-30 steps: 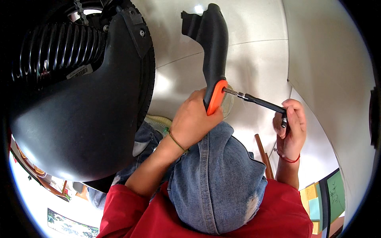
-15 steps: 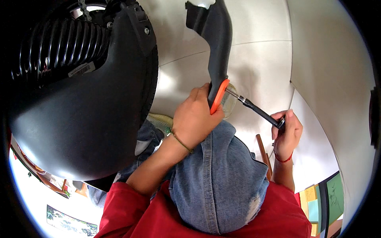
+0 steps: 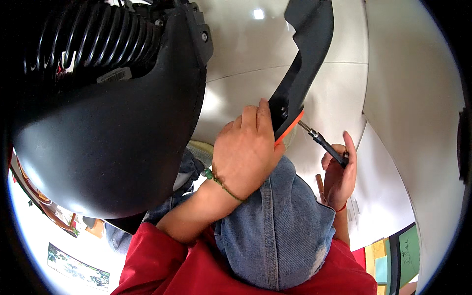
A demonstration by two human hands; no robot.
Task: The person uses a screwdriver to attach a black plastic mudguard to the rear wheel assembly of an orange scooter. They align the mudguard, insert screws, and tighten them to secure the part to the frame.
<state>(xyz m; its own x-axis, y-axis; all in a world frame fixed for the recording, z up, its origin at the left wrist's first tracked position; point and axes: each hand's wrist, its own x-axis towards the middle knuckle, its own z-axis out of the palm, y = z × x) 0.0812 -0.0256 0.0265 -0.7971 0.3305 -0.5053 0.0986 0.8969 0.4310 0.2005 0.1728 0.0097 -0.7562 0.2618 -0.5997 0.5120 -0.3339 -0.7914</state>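
Observation:
My left hand [image 3: 243, 152] is closed around the lower end of a long, curved black plastic part [image 3: 309, 54]. An orange strip [image 3: 290, 126] runs along that end. My right hand [image 3: 340, 177] holds the end of a black-handled driver [image 3: 325, 145] between thumb and fingers, with the index finger stretched upward. The driver's metal shaft points at the orange strip; its tip is hidden there. My jeans-covered knee [image 3: 275, 221] is just below both hands.
A large black fender [image 3: 113, 142] with a tyre edge and a black coil spring [image 3: 93, 37] fills the left side. Pale floor tiles [image 3: 236, 88] lie beyond my hands. On the right stand a pale wall [image 3: 410, 73] and a white panel [image 3: 378, 187].
The black part has shifted right and its upper end leans further right. The driver and my right hand have moved closer to my left hand.

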